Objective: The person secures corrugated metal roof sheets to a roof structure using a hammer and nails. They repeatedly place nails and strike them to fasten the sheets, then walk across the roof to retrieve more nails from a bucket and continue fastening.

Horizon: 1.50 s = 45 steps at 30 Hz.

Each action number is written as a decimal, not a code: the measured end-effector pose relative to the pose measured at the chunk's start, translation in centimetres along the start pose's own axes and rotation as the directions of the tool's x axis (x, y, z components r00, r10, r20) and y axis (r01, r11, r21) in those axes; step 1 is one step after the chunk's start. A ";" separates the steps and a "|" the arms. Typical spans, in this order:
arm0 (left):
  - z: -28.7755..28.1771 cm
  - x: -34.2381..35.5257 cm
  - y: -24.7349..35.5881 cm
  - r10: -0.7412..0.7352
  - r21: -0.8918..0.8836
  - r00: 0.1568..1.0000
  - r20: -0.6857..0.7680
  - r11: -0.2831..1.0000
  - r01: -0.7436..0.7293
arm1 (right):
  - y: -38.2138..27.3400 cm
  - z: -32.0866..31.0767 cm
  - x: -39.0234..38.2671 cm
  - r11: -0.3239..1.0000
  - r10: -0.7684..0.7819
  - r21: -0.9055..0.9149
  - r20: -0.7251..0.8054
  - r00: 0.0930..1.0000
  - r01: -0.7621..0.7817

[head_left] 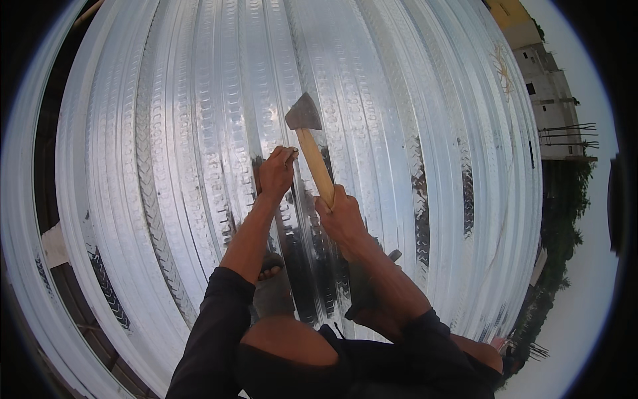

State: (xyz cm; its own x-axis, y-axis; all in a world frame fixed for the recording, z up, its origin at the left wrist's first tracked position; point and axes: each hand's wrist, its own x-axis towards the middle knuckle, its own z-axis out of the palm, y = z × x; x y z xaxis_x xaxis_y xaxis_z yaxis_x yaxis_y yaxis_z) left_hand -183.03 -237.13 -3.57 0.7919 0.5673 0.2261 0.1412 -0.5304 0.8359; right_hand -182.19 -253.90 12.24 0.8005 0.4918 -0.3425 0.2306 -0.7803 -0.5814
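Observation:
My right hand (342,219) grips the lower end of a pale wooden handle. It belongs to a hatchet (317,163) whose dark wedge-shaped metal head is raised above the sheeting, pointing away from me. Just left of the handle, my left hand (276,171) is closed in a pinch. A small thing shows at its fingertips, too small to name. Beneath both hands lies shiny ribbed metal decking (199,133), its long ribs running away from me with embossed patterns. Toes in dark footwear (270,272) show below my left forearm.
A long dark gap (50,153) separates the decking from another metal sheet at the left. Thin straw-coloured strands (503,70) lie at the far right. Beyond the decking's right edge are a grey building (548,100) with protruding rebar and dark green trees (565,199).

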 end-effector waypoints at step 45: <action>-3.1 -9.7 5.1 -0.383 0.291 0.888 0.255 0.906 0.307 | 0.0 1.4 -2.1 0.861 -0.222 0.267 -0.568 0.792 0.433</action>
State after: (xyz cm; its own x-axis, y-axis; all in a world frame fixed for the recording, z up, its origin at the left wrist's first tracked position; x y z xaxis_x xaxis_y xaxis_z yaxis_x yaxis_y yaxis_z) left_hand -191.81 -243.41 0.01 0.8002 0.5465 -0.2469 0.5444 -0.4895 0.6812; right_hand -184.62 -254.41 11.91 0.8973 0.3434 0.2774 0.3977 -0.3558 -0.8457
